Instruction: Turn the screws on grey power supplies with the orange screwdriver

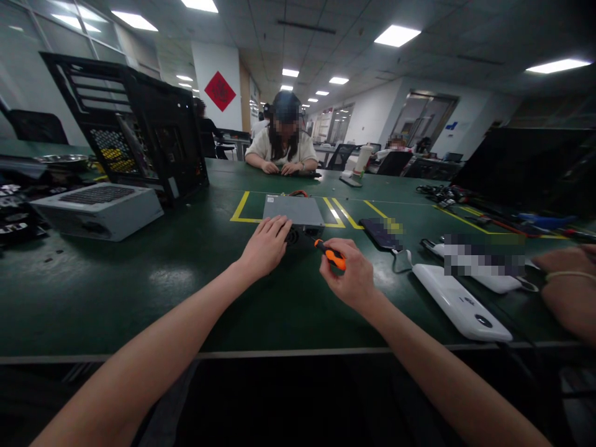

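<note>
A grey metal computer power supply lies on the green table, partly inside a yellow tape outline. My left hand rests on its near left edge, fingers stretched out over the top and front. In my right hand is a screwdriver with an orange and black handle, gripped between thumb and fingers. Its tip points at the front face of the power supply, near the socket on the right; whether it touches a screw I cannot tell. Coloured cables come out behind the power supply.
At left stand a black computer case and another power supply. To the right lie a phone, white handheld devices and cables. A person sits opposite; another person's hand is at far right.
</note>
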A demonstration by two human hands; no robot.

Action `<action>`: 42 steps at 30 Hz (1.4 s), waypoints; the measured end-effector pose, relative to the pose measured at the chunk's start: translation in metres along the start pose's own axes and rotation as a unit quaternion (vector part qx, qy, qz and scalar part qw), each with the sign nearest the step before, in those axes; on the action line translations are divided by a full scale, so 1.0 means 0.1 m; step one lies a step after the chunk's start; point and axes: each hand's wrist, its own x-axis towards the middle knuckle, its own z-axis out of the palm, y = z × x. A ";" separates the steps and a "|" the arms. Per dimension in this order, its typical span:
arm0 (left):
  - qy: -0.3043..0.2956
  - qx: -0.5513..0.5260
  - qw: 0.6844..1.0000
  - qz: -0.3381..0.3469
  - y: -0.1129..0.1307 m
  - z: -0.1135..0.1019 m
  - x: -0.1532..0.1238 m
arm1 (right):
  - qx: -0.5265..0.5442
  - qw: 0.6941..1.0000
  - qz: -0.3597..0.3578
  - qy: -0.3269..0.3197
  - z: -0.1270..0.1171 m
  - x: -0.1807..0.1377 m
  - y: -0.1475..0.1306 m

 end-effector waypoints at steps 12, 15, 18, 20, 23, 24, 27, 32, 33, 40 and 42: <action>0.012 -0.003 1.000 -0.007 0.02 0.03 -0.01 | 0.067 0.993 -0.091 -0.030 -0.02 -0.07 -0.04; 0.013 -0.008 1.000 -0.008 0.02 0.02 -0.02 | 0.026 0.997 -0.070 -0.013 -0.02 -0.08 -0.04; 0.014 -0.014 1.000 -0.007 0.02 0.02 -0.02 | -0.009 0.998 -0.064 0.002 -0.01 -0.08 -0.03; 0.015 -0.016 1.000 -0.006 0.02 0.03 -0.02 | 0.000 0.996 -0.085 -0.001 0.00 -0.08 -0.03; 0.015 -0.016 1.000 -0.005 0.02 0.03 -0.02 | 0.017 0.993 -0.116 -0.013 0.01 -0.07 -0.03; 0.015 -0.017 1.000 -0.005 0.02 0.03 -0.02 | 0.015 0.993 -0.118 -0.017 0.02 -0.07 -0.03; 0.018 -0.024 1.000 -0.006 0.02 0.04 -0.02 | 0.004 0.992 -0.118 -0.038 0.03 -0.08 -0.02; 0.016 -0.037 0.999 0.003 0.01 0.04 -0.03 | 0.013 0.988 -0.145 -0.044 0.04 -0.09 -0.03; 0.016 -0.036 0.999 0.003 0.01 0.03 -0.03 | 0.002 0.989 -0.145 -0.035 0.04 -0.08 -0.04; 0.016 -0.031 0.999 0.002 0.01 0.03 -0.03 | 0.003 0.988 -0.153 -0.028 0.04 -0.05 -0.05; 0.016 -0.033 0.999 0.002 0.01 0.04 -0.03 | 0.020 0.989 -0.142 -0.016 0.05 -0.05 -0.03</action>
